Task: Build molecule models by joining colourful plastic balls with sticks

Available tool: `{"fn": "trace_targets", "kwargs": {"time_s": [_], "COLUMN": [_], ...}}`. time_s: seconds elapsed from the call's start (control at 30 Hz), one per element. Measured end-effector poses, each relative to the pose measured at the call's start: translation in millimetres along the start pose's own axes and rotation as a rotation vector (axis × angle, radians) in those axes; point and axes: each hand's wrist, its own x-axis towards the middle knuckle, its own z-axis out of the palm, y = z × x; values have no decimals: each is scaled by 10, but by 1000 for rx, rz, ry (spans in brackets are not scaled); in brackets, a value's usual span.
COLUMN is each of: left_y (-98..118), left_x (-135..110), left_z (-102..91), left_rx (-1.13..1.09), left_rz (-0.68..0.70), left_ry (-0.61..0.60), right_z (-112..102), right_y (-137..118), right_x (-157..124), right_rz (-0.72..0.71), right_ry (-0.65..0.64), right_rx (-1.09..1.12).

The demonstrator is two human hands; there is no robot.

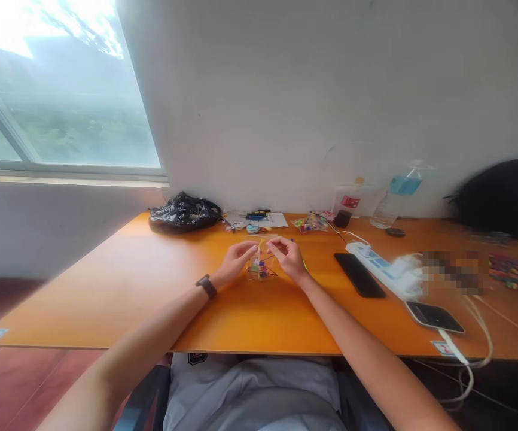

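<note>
Over the middle of the orange table [119, 287], my left hand [235, 261] and my right hand [289, 256] meet around a small clear packet of colourful bits [259, 267]. Both hands have their fingers pinched on it or on thin coloured sticks poking out of it. The packet rests on or just above the tabletop. A dark band sits on my left wrist [206, 285]. What exactly each fingertip holds is too small to make out.
A black plastic bag [182, 213] lies at the back left. Papers with pens [259, 218], another small packet [310, 224] and a water bottle [391, 200] line the wall. Two phones [359, 275] [433, 315], a white power strip [382, 264] with cables and a black backpack [503, 194] are to the right.
</note>
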Motion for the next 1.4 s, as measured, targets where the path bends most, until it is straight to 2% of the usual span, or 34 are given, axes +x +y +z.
{"fn": "trace_targets", "kwargs": {"time_s": [0.07,0.13,0.27,0.4,0.57,0.67,0.93,1.07,1.27,1.4], "left_y": [-33,-66,-91,-90,-128,-144,-52,-52,-122,-118], "left_x": [10,16,21,25,36,49,48,48,69,73], "left_z": [2,0,-13,-10,-9,-24,-37,-38,-51,-59], "left_rx": [-22,-31,-37,-110,-123,-128,-169,-89,-52,-48], "left_rz": [-26,-48,-37,-42,-89,-98,-121,-110,-60,-49], "left_ry": [73,93,48,2,132,170,122,162,198,165], "right_z": [-6,-5,12,3,-17,-18,-28,-17,-16,-4], "right_y": [0,6,35,67,70,60,120,75,13,82], "right_x": [4,4,10,29,34,34,51,31,1,15], "right_rz": [15,27,31,44,111,134,102,93,156,177], "right_ry": [17,11,-45,-24,-18,6,-14,-19,-47,-1], "right_rx": [9,9,6,12,84,129,63,42,125,117]}}
